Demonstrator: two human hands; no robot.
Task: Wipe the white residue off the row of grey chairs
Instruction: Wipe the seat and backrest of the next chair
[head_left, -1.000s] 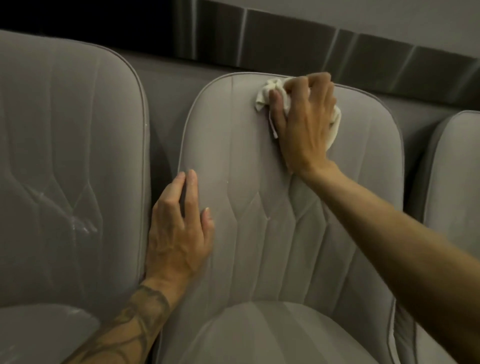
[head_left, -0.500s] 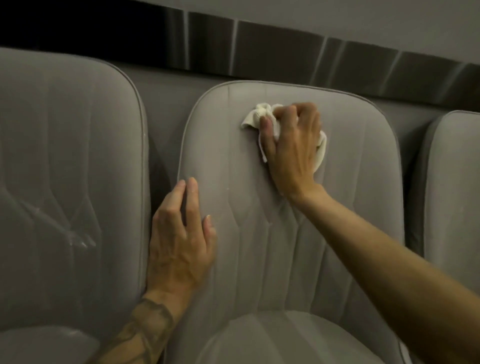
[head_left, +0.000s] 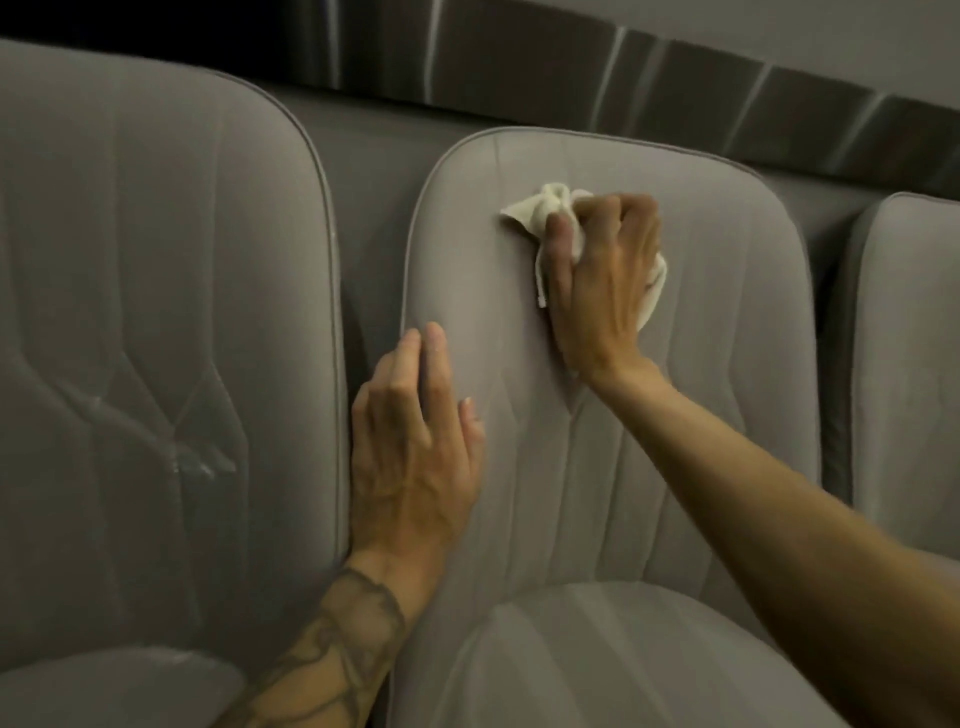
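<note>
W/ the left chair waiting, the middle chair is taking the wipe, so the left hand is lying flat on its edge, fingers straight, prob. bracing it, while the right hand is clutching the bunched cloth in curled fingers vs. the upper back, & white residue is streaking the left chair's back.
</note>
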